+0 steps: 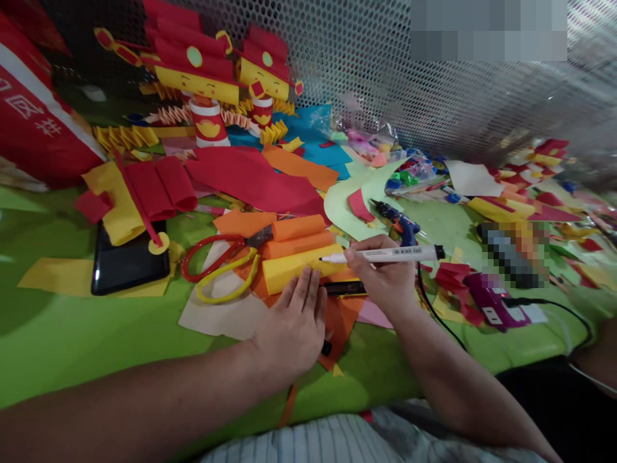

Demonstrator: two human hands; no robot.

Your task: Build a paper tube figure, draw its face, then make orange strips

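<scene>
A rolled piece of yellow paper (284, 271) lies in front of me, bent into a tube beside orange paper rolls (301, 236). The outstretched fingers of my left hand (294, 325) rest on its near edge. In my right hand (385, 276) is a white marker (405, 254), uncapped tip pointing left at the yellow paper; whether it touches cannot be told. Scissors (224, 270) with one red and one yellow handle loop lie at the left, blades partly hidden by the rolls. Under my right hand shows a black utility knife (344, 288), partly covered.
Paper figures (197, 83) with red hats stand at the back. A phone (130, 263) lies left under a red-and-yellow paper piece (123, 193). A glue gun (398, 218), its cord and a purple power strip (496, 299) are on the right, near another person's arm (600, 354).
</scene>
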